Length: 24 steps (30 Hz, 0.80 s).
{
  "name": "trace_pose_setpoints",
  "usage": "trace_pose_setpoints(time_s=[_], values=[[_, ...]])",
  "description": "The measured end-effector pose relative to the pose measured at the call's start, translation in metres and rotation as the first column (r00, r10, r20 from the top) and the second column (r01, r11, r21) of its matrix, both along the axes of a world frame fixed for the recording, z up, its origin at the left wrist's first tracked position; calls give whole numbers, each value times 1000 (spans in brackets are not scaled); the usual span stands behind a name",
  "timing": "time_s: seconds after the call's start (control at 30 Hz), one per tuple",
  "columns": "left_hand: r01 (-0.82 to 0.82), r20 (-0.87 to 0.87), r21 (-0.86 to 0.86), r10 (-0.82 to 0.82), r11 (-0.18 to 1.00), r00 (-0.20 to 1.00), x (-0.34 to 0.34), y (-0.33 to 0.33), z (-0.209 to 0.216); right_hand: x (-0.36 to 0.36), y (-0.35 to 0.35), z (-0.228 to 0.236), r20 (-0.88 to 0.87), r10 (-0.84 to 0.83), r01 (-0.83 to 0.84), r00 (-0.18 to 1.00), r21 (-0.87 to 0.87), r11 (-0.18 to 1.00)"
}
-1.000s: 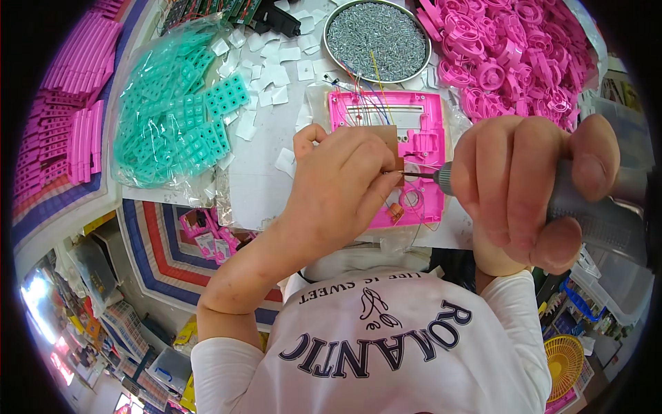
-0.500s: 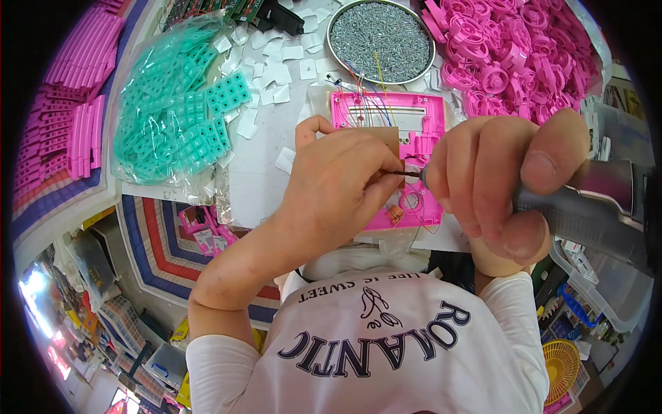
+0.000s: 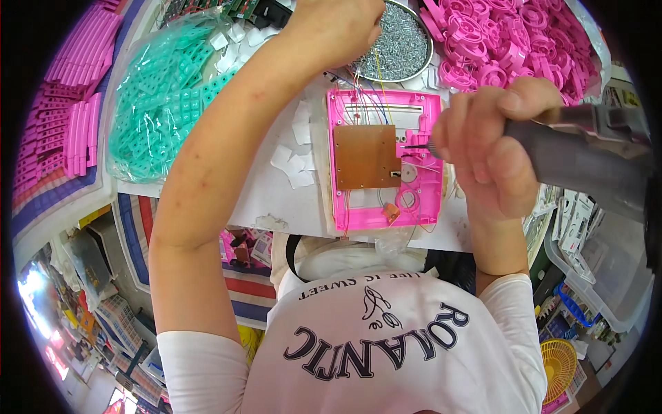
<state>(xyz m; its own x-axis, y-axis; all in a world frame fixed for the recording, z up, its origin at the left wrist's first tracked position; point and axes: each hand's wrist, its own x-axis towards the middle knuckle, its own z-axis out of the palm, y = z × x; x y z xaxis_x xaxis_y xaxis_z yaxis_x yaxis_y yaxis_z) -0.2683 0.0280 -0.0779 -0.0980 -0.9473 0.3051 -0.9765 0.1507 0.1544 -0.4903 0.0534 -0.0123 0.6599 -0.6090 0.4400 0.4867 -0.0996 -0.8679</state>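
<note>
White shirt, dark lettering

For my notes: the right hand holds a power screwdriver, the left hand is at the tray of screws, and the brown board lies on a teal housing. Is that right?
Not teal: the head view shows the brown board on a pink housing. The right hand holds the power screwdriver, and the left hand is at the tray of screws.

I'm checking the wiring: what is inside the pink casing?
Inside the pink casing are a brown board, thin wires and an orange piece; whatever lies beneath the board is covered.
</note>
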Motion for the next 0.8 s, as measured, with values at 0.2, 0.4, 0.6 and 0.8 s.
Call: trace_pose_setpoints(time_s=[0.2, 0.4, 0.6, 0.8], values=[[-58, -53, 123, 65, 991, 996, 14, 3, 17, 12, -1, -16, -25, 13, -15, 1000, -60, 998], [38, -384, -30, -47, 999, 922, -32, 119, 50, 16, 1, -26, -57, -8, 3, 998, -92, 996], [-6, -406, 46, 24, 999, 913, -65, 184, 13, 16, 1, -27, -234, -41, -51, 971, -371, 927], [-43, -511, -36, 18, 998, 859, -69, 185, 0, 17, 9, -14, -106, 73, -81, 992, -65, 995]])
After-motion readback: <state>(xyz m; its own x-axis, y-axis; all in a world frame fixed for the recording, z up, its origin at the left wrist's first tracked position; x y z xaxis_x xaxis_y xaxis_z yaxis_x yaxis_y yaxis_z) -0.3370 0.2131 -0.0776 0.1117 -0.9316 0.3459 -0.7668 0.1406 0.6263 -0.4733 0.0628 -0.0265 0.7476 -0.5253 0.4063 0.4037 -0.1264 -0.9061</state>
